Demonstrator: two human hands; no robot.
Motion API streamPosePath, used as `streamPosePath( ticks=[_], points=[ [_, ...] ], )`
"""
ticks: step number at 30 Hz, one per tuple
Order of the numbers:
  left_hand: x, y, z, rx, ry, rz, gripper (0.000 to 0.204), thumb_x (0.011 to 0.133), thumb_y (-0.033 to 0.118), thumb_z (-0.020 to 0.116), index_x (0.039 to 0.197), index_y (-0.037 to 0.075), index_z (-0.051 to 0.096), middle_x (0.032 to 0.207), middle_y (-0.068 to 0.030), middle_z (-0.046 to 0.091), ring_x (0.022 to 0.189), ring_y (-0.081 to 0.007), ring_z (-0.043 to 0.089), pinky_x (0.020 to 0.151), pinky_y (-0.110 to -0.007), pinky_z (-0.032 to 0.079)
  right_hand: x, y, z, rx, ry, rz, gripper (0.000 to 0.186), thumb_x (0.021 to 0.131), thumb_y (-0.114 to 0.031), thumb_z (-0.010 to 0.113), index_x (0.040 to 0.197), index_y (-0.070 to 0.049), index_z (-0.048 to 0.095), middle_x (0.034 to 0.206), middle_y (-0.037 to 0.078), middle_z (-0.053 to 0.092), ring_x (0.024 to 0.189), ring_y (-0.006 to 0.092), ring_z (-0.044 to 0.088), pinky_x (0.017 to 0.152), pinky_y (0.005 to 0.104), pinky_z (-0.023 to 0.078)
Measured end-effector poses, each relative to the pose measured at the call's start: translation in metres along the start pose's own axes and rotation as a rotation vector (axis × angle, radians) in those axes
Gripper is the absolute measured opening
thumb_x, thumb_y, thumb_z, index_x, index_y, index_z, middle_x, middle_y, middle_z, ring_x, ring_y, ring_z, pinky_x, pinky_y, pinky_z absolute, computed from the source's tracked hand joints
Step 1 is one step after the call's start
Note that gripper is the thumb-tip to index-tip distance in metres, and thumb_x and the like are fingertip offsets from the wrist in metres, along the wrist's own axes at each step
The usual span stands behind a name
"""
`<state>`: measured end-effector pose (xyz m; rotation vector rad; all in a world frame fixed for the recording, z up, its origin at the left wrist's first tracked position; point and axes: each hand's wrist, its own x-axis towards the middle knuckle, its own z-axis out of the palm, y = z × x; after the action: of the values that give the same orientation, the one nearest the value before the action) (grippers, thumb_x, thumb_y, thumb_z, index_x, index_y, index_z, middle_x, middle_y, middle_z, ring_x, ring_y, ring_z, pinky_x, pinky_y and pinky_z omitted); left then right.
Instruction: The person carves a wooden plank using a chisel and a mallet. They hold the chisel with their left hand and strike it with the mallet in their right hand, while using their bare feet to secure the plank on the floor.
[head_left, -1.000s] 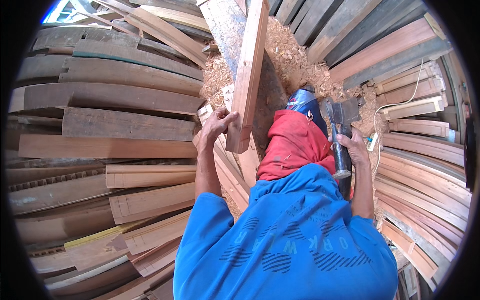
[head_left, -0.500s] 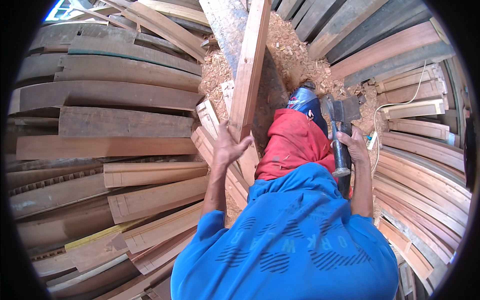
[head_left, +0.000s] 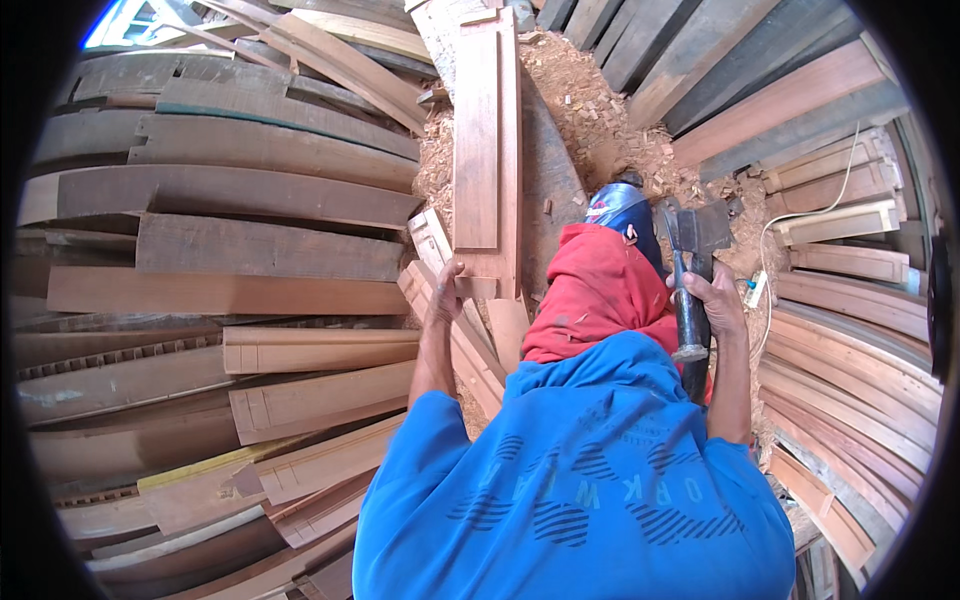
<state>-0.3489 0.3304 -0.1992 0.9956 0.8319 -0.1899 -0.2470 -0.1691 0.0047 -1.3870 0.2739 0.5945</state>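
My left hand (head_left: 446,292) grips the near left corner of a long reddish-brown wooden board (head_left: 478,150). The board's broad face is up, showing a raised rectangular strip, and it lies lengthwise away from me over a dark beam (head_left: 548,160). In my right hand (head_left: 718,298), closed at the right side of my lap, are two tools together. One is a chisel (head_left: 686,315) with a dark handle and a metal-capped lower end. The other looks like a hatchet with a broad dark blade (head_left: 704,228); its handle is partly hidden.
Stacked planks (head_left: 270,245) fill the left side, and more worked boards (head_left: 850,350) line the right. Wood chips (head_left: 590,110) cover the floor around the beam. A pale cable (head_left: 800,215) runs down at the right. Loose battens (head_left: 455,340) lie beside my left forearm.
My left hand, open with fingers spread before, has closed on the board's near end. The board has turned from its narrow side to its broad face. The right hand keeps both tools.
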Motion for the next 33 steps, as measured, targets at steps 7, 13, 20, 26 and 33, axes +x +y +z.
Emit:
streamPosePath(
  ticks=[7,13,20,26,33],
  points=[
    [-0.016,0.004,0.042,-0.1,0.021,0.12,0.051,0.1,0.045,0.056,0.138,0.011,0.058,0.134,-0.0074,0.063,0.124,-0.0234,0.059,0.108,-0.043,0.046,-0.002,0.001,-0.014,0.017,0.012,-0.057,0.056,0.079,-0.037,0.086,0.113,0.001,0.061,0.09,0.012,0.073,0.067,0.0149,0.069,0.062,0.0306,0.059],
    [-0.016,-0.002,0.081,0.076,0.027,0.169,0.027,0.108,0.038,0.053,0.102,0.013,0.061,0.093,-0.0001,0.059,0.084,-0.0141,0.057,0.08,-0.038,0.056,-0.02,-0.001,-0.016,0.058,-0.003,-0.122,0.055,0.081,-0.035,0.085,0.114,0.002,0.06,0.09,0.013,0.074,0.069,0.0159,0.069,0.063,0.0315,0.059],
    [0.002,-0.037,0.131,0.075,0.181,0.197,0.034,0.108,0.03,0.052,0.131,0.005,0.056,0.11,-0.0041,0.06,0.097,-0.0164,0.058,0.085,-0.037,0.055,-0.037,-0.019,-0.014,-0.026,-0.061,-0.194,0.055,0.082,-0.036,0.085,0.112,0.003,0.061,0.088,0.013,0.073,0.07,0.017,0.069,0.066,0.0319,0.058],
    [-0.014,-0.043,0.179,0.532,0.211,0.382,0.082,0.098,0.033,0.061,0.16,-0.001,0.019,0.16,-0.0305,0.029,0.151,-0.0397,0.028,0.123,-0.052,0.022,-0.023,-0.053,0.006,-0.133,-0.15,-0.307,0.056,0.084,-0.042,0.08,0.113,0.003,0.063,0.09,0.013,0.074,0.071,0.0155,0.069,0.063,0.0302,0.058],
    [-0.136,0.028,0.27,1.077,-0.091,1.293,0.108,0.077,0.024,0.079,0.159,-0.006,0.016,0.164,-0.0378,0.009,0.154,-0.0506,0.009,0.125,-0.056,0.006,-0.004,-0.083,0.056,-0.075,-0.139,-0.332,0.043,0.091,-0.034,0.077,0.109,0.004,0.067,0.092,0.011,0.074,0.078,0.0145,0.069,0.071,0.0305,0.057]
  ],
)
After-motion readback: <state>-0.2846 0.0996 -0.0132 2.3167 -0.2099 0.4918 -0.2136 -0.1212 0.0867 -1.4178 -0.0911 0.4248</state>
